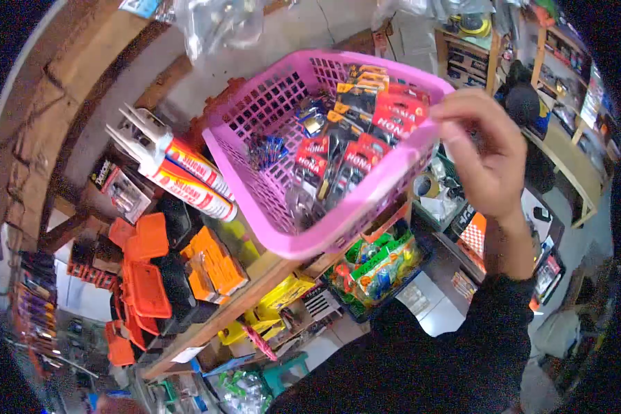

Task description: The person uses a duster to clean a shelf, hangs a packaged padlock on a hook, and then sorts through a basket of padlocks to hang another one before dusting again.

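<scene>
A pink plastic basket (283, 238) stands tilted on the wooden shelf, its near corner toward me. My right hand (486, 148) is closed on the basket's right rim, with fingers and thumb around the edge. Inside lie red-and-black blister packs (359, 162) marked HONA, orange-topped packs (352, 96) and small bagged metal pieces (265, 150). A blurred patch of skin at the bottom left edge seems to be my left hand (117, 404); its fingers do not show.
Silicone sealant tubes (190, 188) lean left of the basket. Orange boxes (145, 276) and an orange carton (214, 262) sit below them. A dark crate (362, 314) of colourful packets is underneath. Plastic bags (221, 27) hang above. A person in dark clothing (524, 103) is at far right.
</scene>
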Demonstrator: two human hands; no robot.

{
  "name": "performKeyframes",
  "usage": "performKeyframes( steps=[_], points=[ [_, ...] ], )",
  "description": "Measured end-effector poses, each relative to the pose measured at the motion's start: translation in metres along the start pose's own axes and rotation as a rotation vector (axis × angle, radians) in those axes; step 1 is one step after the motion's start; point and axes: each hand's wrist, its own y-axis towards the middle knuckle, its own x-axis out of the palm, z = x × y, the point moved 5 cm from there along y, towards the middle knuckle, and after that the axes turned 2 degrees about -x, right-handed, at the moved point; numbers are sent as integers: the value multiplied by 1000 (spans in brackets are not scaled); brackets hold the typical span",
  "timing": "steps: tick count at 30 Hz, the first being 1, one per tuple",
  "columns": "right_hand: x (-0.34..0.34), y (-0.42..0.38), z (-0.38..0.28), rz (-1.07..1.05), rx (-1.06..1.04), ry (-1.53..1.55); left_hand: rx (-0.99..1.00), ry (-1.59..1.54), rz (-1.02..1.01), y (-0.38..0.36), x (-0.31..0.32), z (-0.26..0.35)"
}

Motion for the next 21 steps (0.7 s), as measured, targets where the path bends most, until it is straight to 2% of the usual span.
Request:
performKeyframes(
  steps=[2,4,5,7,8,10,11,12,15,16,18,20,21],
  points=[
    [18,27,2,-163,-44,88,-162,391,-108,27,9,-19],
    [40,44,6,-367,-76,152,-367,322,-471,84,68,-41],
    [45,54,8,-373,-73,163,-284,228,-680,98,89,-50],
    [67,59,7,-661,-237,51,-175,218,-807,116,117,-70],
    [73,62,12,-665,-231,58,-190,218,-845,119,125,-82],
    [87,64,20,-811,-313,56,-170,188,-767,132,143,-106],
    [94,66,27,-906,-290,-25,-160,196,-726,137,153,-120],
    [97,71,30,-913,-286,-21,-234,112,-670,140,163,-136],
    [115,80,51,-1142,-163,-163,-453,82,-604,147,185,-178],
    [120,84,52,-1147,-163,-151,-465,83,-609,150,192,-192],
    [130,85,59,-1282,-115,-289,-418,166,-674,154,208,-214],
    [140,81,65,-1283,-152,-264,-373,189,-682,157,220,-225],
    [148,78,66,-1199,-205,-205,-318,214,-679,157,225,-227]
  ],
)
